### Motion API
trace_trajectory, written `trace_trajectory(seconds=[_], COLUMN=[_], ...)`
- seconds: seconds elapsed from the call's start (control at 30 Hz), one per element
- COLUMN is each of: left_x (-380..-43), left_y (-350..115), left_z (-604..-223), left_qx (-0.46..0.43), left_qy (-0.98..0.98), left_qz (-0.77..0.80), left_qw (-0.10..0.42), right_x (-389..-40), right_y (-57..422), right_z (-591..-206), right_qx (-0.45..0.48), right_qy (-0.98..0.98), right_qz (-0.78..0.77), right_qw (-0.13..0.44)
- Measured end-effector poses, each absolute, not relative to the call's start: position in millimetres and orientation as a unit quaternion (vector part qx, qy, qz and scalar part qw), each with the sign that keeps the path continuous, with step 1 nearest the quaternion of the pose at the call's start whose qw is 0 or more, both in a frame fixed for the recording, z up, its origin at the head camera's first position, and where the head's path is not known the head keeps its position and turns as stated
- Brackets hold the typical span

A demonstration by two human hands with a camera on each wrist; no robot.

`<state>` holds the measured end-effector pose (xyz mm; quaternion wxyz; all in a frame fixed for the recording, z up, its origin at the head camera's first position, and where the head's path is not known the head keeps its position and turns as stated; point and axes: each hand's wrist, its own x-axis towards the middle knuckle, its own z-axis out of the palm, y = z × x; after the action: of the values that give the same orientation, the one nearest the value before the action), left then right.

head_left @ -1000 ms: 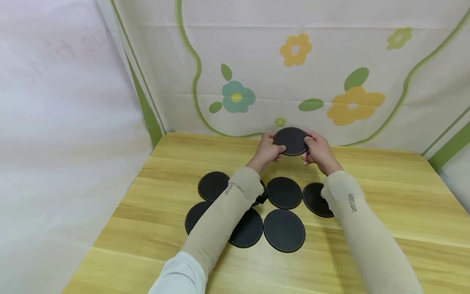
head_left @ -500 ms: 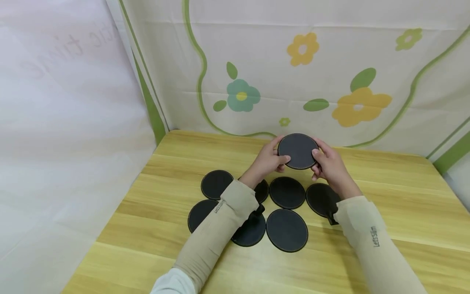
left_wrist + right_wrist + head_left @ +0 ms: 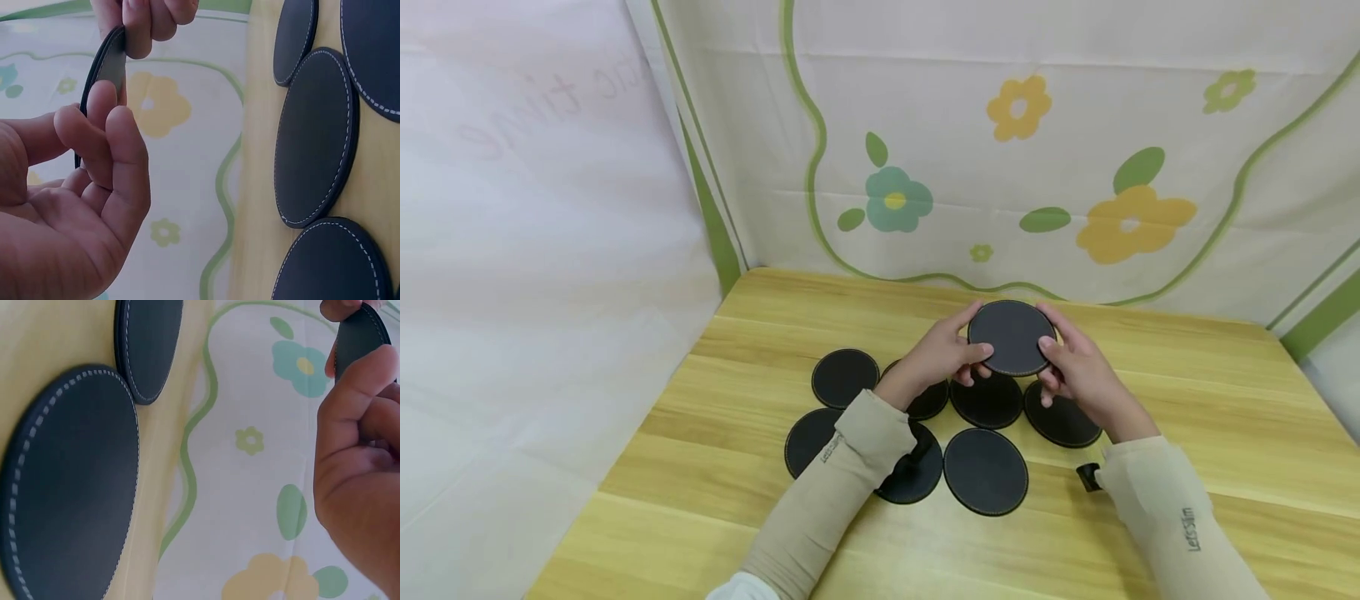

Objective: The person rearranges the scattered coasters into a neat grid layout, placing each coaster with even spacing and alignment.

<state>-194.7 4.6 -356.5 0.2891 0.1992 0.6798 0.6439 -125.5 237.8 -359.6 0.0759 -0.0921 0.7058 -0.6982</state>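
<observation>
A round black coaster (image 3: pixel 1012 337) with a stitched rim is held up over the table between both hands. My left hand (image 3: pixel 942 354) pinches its left edge, thumb on the upper face and fingers behind. On the opposite edge my right hand (image 3: pixel 1086 371) pinches it the same way. In the left wrist view the held coaster (image 3: pixel 103 65) shows nearly edge-on, raised above the tabletop. The right wrist view catches part of that coaster (image 3: pixel 362 340) between the fingers. Below, a coaster (image 3: pixel 987 402) of the back row is partly covered by the held one.
More black coasters lie flat in two rows on the wooden table (image 3: pixel 1210 417): a front-row one (image 3: pixel 986 472), a far-left one (image 3: pixel 846 378) and a right-hand one (image 3: pixel 1060 419) among them. The left forearm hides parts of some. A flower-printed curtain (image 3: pixel 955 125) hangs behind the table.
Both hands have brought the held coaster from the table's back edge toward the person, until it overlaps the back row in the head view. The coasters on the table have stayed put.
</observation>
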Motion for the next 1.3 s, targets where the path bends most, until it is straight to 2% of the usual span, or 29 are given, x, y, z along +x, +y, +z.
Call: trace_trajectory(seconds=[0.6, 0.77, 1.07, 1.3], left_x=[-145, -133, -110, -103], left_y=[1, 7, 15, 17], left_z=[-373, -384, -391, -392], left_qx=[0.219, 0.22, 0.234, 0.244], left_qy=[0.65, 0.655, 0.638, 0.636], left_qz=[0.646, 0.644, 0.655, 0.643], left_qw=[0.335, 0.327, 0.332, 0.351], right_x=[-65, -52, -24, -15], right_y=[241, 243, 250, 253], right_z=[-372, -379, -392, -401], right_qx=[-0.114, -0.099, -0.131, -0.124], right_qy=[0.674, 0.673, 0.604, 0.575], right_qz=[-0.72, -0.724, -0.779, -0.801], right_qw=[0.122, 0.116, 0.109, 0.113])
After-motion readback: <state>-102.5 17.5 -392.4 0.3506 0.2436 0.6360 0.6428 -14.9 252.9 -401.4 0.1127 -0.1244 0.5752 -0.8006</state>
